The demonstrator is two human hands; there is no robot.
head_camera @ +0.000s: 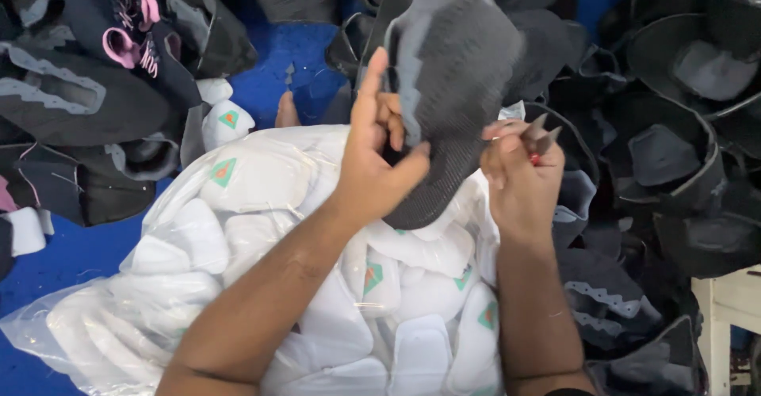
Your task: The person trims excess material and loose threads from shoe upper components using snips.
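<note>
Head view, left hand: my left hand (372, 158) pinches the near-left edge of the dark grey knitted shoe upper (456, 87) between thumb and curled fingers, index finger pointing up free; it holds the piece up, apparently so its edge faces the tool.
Head view, right hand: my right hand (519, 178) is clenched around small metal snips with a red handle (541, 138), tips pointing up at the upper's right edge.
Shoe upper, place: raised at centre, above the bag, between both hands.
Shoe upper, look: dark grey ribbed fabric, a paler grey strip along its left rim, curved like a toe piece.
Near, below: clear plastic bag of white foam insoles with green-and-red triangle marks (261, 229).
Left, right and far: heaps of black shoe uppers (674, 150), one with pink loops (131, 35).
Floor: blue surface (285, 63).
</note>
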